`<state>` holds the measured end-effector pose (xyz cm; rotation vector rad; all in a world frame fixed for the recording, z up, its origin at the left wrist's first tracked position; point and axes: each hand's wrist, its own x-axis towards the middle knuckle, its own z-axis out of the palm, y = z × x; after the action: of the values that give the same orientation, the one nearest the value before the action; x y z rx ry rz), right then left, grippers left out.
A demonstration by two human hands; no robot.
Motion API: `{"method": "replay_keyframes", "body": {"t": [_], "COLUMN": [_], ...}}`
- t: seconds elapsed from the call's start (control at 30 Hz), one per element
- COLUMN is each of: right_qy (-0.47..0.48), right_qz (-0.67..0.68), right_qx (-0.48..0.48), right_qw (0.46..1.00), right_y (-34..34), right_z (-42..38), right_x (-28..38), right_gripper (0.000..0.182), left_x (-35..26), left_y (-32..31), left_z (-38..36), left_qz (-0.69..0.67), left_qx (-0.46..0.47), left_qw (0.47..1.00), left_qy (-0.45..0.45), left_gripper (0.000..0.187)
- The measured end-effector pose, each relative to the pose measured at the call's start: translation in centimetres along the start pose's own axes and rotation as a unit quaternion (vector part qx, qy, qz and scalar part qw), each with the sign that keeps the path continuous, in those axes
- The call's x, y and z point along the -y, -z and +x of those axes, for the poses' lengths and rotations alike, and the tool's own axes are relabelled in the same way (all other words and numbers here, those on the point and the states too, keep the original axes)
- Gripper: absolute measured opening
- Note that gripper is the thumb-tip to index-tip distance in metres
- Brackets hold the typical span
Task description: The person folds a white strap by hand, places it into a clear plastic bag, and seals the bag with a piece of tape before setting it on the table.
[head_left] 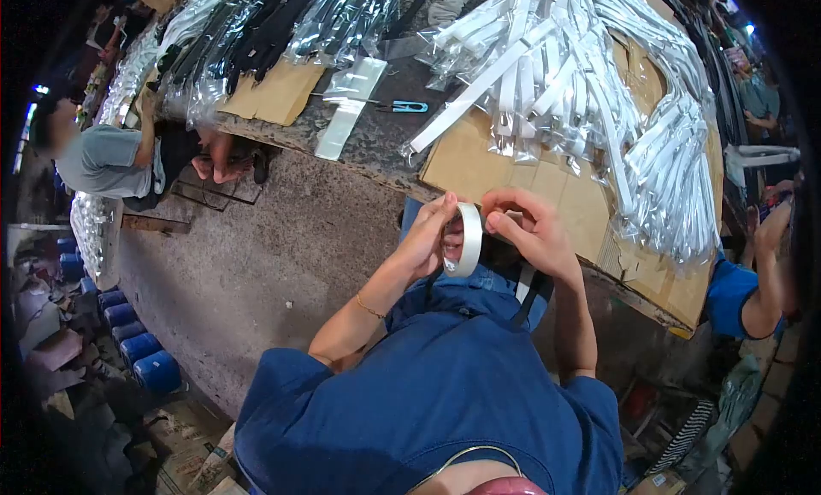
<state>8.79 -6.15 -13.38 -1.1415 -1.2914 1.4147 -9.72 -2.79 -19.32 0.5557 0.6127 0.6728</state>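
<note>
A white strap, wound into a ring, stands on edge in front of my body. My left hand is closed around its left side, with some fingers inside the loop. Just right of the ring is my right hand, fingers curled in and thumb near the index finger; whatever they pinch, if anything, is too small to make out. Beyond my hands, the bench holds a fan of white straps in clear plastic sleeves, lying on cardboard.
Blue-handled thread snips and a flat clear plastic packet lie at the bench's near edge. Black straps in sleeves are farther left. A seated person is at left, another in blue at right. Blue containers stand on the floor.
</note>
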Motion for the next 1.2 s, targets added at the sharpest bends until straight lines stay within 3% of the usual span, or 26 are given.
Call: {"method": "replay_keyframes", "body": {"t": [0.07,0.27,0.5,0.57,0.6,0.63,0.67,0.7,0.73,0.8,0.9,1.2], "right_qy": [0.08,0.208,0.178,0.059,0.06,-0.001,-0.06,-0.064,-0.064,-0.061,-0.073,-0.034], "right_qz": [-0.154,-0.258,-0.253,-0.134,-0.134,-0.039,0.057,0.084,0.085,0.216,0.26,0.296], "right_qx": [-0.003,-0.039,-0.063,-0.064,-0.065,-0.09,-0.114,-0.111,-0.114,-0.06,-0.05,-0.042], "right_qw": [0.985,0.943,0.949,0.987,0.987,0.995,0.99,0.988,0.988,0.973,0.962,0.954], "right_y": [-0.4,-0.6,-1.0,-0.8,-0.9,-1.2,-1.4,-1.6,-1.6,-1.8,-2.6,-3.1], "right_z": [-0.3,-1.8,-3.5,-3.8,-3.7,-3.5,-3.4,-3.3,-3.2,-3.0,-2.9,-3.0], "right_x": [1.9,2.3,3.1,2.7,2.5,2.3,2.0,1.6,0.9,-0.4,-0.9,-1.8], "right_gripper": [0.021,0.019,0.015,0.016,0.016,0.017,0.018,0.019,0.019,0.017,0.012,0.012], "left_x": [0.0,-0.4,-1.1,-1.1,-1.2,-1.2,-1.2,-1.3,-1.5,-2.2,-2.4,-1.7], "left_y": [-0.4,-0.9,-1.1,-1.4,-1.5,-1.5,-1.5,-1.5,-1.6,-1.9,-1.9,-1.5], "left_z": [-0.1,-0.9,-1.0,-1.1,-1.2,-1.3,-1.3,-1.3,-1.3,-1.4,-1.5,-1.0], "left_qz": [0.011,0.077,0.166,0.205,0.243,0.244,0.307,0.366,0.366,0.461,0.501,0.523], "left_qx": [-0.008,-0.022,0.003,-0.018,-0.04,-0.039,-0.059,-0.078,-0.076,-0.046,-0.028,-0.002], "left_qw": [1.0,0.994,0.972,0.957,0.94,0.94,0.901,0.853,0.854,0.757,0.712,0.673], "left_qy": [-0.015,-0.08,-0.168,-0.203,-0.237,-0.237,-0.301,-0.364,-0.362,-0.461,-0.491,-0.524], "left_gripper": [0.042,0.042,0.044,0.041,0.038,0.038,0.036,0.034,0.034,0.033,0.034,0.043]}}
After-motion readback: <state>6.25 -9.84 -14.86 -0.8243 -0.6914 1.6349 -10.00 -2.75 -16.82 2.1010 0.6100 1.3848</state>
